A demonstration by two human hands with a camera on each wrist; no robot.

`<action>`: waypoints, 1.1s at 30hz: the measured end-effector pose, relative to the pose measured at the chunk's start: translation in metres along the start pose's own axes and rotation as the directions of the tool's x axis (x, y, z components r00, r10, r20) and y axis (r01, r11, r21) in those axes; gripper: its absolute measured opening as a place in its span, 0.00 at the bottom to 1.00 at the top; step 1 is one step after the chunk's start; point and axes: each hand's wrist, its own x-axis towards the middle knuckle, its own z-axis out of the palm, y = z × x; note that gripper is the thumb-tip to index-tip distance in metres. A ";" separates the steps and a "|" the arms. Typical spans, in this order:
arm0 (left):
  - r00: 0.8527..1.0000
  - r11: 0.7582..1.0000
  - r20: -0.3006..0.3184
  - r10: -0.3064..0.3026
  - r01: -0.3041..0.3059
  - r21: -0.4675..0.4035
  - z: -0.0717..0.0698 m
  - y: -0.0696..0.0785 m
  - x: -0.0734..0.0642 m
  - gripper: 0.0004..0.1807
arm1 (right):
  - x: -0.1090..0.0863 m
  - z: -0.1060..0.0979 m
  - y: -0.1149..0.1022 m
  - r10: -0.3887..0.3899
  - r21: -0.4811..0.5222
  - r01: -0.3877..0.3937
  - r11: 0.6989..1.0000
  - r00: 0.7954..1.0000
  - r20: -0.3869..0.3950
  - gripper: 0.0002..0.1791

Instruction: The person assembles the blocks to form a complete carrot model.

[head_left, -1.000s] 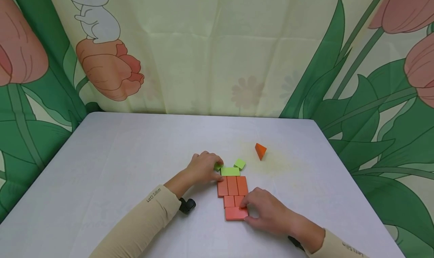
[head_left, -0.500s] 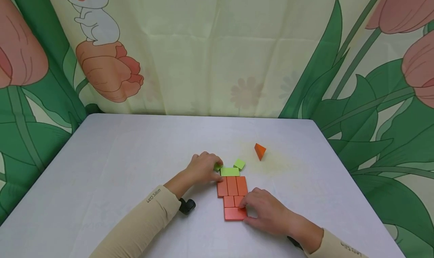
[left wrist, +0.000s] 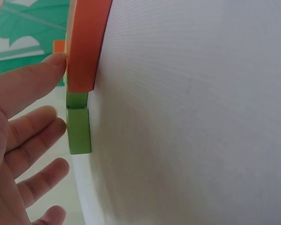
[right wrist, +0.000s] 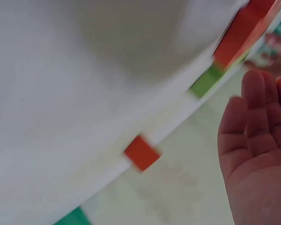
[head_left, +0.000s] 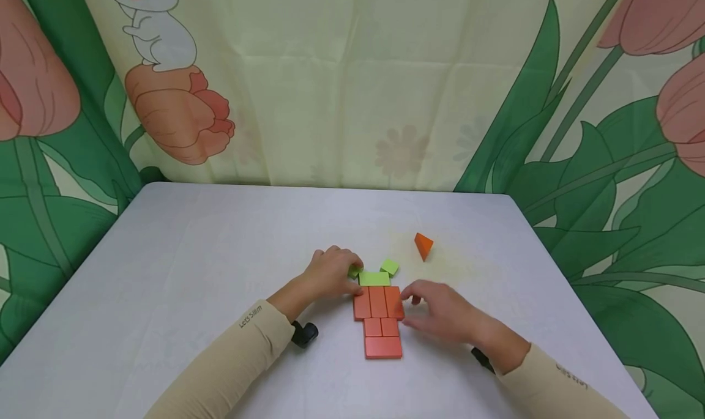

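Note:
Flat orange-red blocks lie in a figure: three long blocks [head_left: 377, 306] side by side, two small ones [head_left: 381, 327] below, and a wide block [head_left: 383, 347] at the bottom. A green rectangular block [head_left: 374, 278] tops them, with a tilted green block [head_left: 390, 266] at its upper right. My left hand [head_left: 330, 273] rests its thumb on the leftmost long block. Its relaxed fingers are at another green block [left wrist: 79, 131], mostly hidden in the head view. My right hand [head_left: 447, 312] is beside the figure's right side, fingertips right at the rightmost long block, nothing in its grasp.
An orange triangular block [head_left: 423, 246] stands apart, beyond the figure to the right. The white-covered table [head_left: 220, 241] ends at a flower-printed curtain [head_left: 330, 101] behind.
My right hand has left the wide bottom block and moved up along the figure to the long blocks, uncovering the lower blocks. The left hand has stayed in place.

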 end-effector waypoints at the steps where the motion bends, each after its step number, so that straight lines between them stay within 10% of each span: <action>1: 1.000 1.000 -0.001 0.000 0.000 0.002 0.000 0.000 0.000 0.26 | 0.004 -0.006 0.006 0.019 -0.004 -0.019 1.000 0.999 -0.027 0.18; 10: 1.000 1.000 0.012 -0.006 0.006 0.019 0.001 -0.001 0.001 0.27 | 0.038 -0.044 0.050 0.105 -0.071 -0.121 0.990 0.976 -0.192 0.25; 20: 1.000 1.000 0.012 -0.013 0.013 0.023 0.000 0.001 0.002 0.27 | 0.064 -0.047 0.068 0.204 -0.055 -0.208 0.977 0.976 -0.075 0.31; 33: 1.000 1.000 0.013 -0.020 0.019 0.019 0.001 0.000 0.002 0.27 | 0.050 -0.048 0.065 0.165 -0.089 -0.170 0.981 0.984 -0.068 0.19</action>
